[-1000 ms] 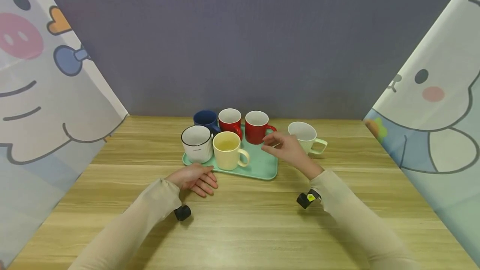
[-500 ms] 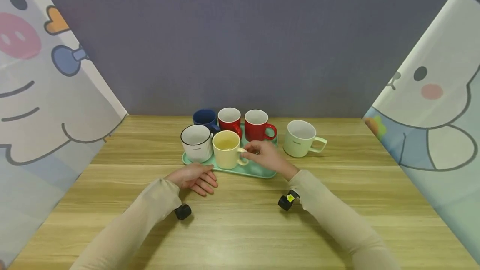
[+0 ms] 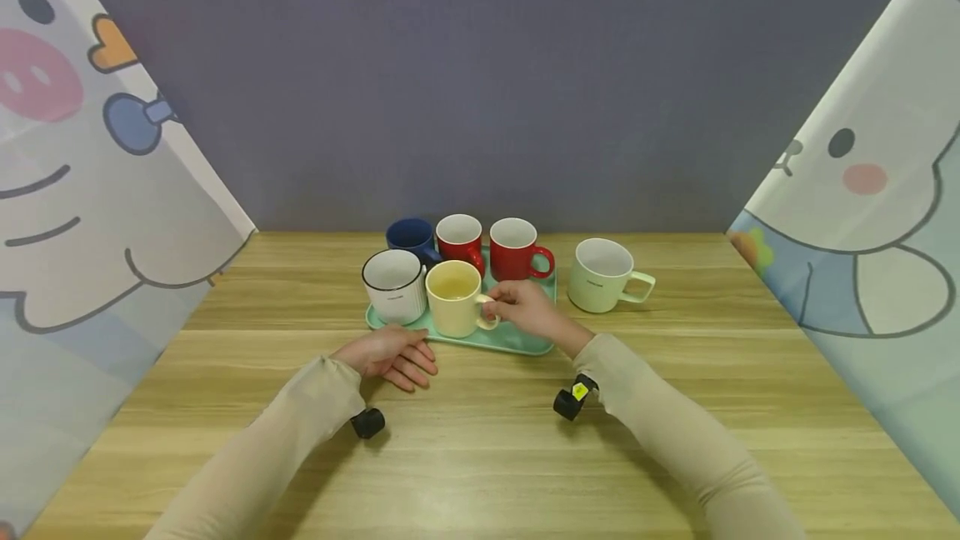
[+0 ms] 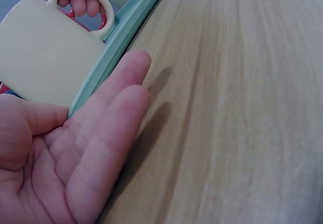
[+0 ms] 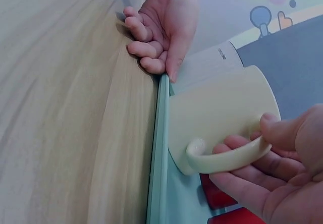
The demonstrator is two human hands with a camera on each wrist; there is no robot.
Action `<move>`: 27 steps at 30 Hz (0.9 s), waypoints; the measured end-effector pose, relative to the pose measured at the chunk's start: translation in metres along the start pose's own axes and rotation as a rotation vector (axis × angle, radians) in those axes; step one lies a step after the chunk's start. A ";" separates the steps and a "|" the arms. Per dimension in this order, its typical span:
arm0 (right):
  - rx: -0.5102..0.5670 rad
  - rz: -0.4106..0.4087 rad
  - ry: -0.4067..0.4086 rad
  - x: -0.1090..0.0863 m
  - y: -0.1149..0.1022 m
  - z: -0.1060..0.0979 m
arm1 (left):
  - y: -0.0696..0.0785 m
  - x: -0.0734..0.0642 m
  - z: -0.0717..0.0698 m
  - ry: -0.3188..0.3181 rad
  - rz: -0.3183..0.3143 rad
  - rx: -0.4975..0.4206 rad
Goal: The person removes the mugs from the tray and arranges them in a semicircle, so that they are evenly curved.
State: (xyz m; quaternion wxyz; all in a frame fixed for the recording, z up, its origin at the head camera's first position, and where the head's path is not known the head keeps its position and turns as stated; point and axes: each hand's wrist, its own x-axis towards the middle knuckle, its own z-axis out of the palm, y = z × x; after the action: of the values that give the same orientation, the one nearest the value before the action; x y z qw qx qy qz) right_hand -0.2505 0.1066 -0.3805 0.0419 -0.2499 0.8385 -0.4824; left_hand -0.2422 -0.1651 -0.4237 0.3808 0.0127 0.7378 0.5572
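Observation:
My right hand [image 3: 528, 309] pinches the handle of a pale yellow mug [image 3: 452, 311], which stands on a mint-green tray [image 3: 517, 344]. In the right wrist view, the thumb lies on top of the mug's handle [image 5: 227, 159] and the fingers pass under it. My left hand [image 3: 386, 358] is at the tray's front edge, its thumb touching the rim and its fingers extended over the table, as the left wrist view shows. Left of the yellow mug, a white mug [image 3: 395, 298] with a black rim also sits on the tray.
A blue mug [image 3: 410, 237] and two red mugs, one in the middle [image 3: 459, 245] and one at the right [image 3: 512, 257], stand along the tray's back. On the wooden table [image 3: 465, 457], a light green mug [image 3: 597, 286] stands right of the tray. A grey wall [image 3: 480, 90] rises behind.
My right hand has moved left and toward me, from beside the light green mug to the yellow mug's handle, and has taken hold of it. The left hand has stayed put.

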 end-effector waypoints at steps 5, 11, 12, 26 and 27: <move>-0.068 0.006 0.024 0.001 -0.002 0.002 | 0.000 0.001 -0.001 0.000 -0.004 -0.008; -0.049 0.042 0.038 0.000 -0.004 -0.001 | 0.001 0.001 0.000 -0.012 -0.003 -0.004; -0.030 0.054 0.034 0.000 -0.003 -0.001 | 0.001 0.001 0.000 -0.014 -0.005 -0.005; 0.053 0.141 0.001 -0.017 -0.007 -0.042 | 0.002 0.000 -0.002 -0.031 -0.015 -0.018; 0.047 0.141 0.002 -0.018 -0.007 -0.047 | 0.002 0.000 -0.002 -0.034 -0.015 -0.017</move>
State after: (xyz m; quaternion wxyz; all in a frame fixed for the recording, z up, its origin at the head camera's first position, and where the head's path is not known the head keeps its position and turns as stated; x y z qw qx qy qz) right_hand -0.2462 0.1486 -0.3527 0.0807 -0.1886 0.8425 -0.4981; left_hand -0.2442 -0.1660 -0.4223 0.3975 0.0136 0.7266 0.5603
